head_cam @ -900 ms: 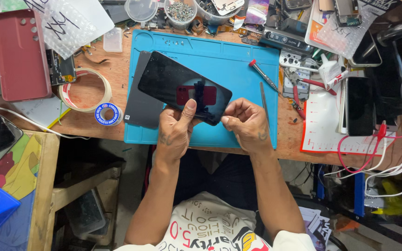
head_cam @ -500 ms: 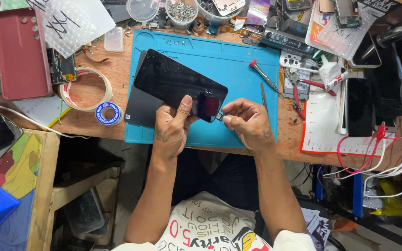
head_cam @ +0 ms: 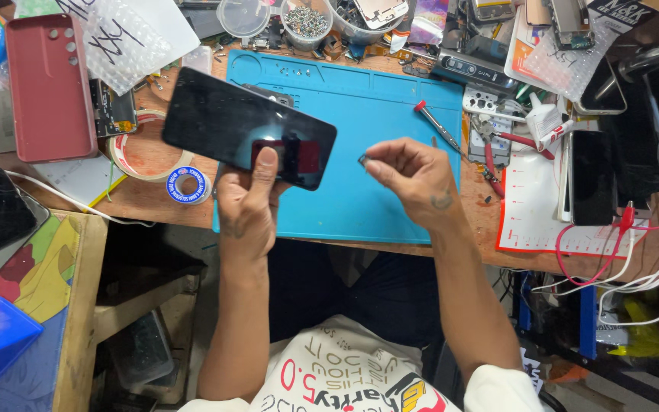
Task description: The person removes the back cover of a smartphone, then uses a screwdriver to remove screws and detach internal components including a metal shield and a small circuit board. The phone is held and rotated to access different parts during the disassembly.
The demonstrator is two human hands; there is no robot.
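Phone lifted off the mat, tiny part pinched beside it

Left hand (head_cam: 247,204) gripping black phone (head_cam: 249,127) above blue mat (head_cam: 360,114), long axis running left-right; right hand (head_cam: 413,177) closed on small part (head_cam: 363,159), just right of phone's near end.

The person is wearing a short-sleeved cream cotton shirt (head_cam: 345,374) carrying black, red and orange printing; a small dark mark is showing below the right hand (head_cam: 413,179), near the wrist.
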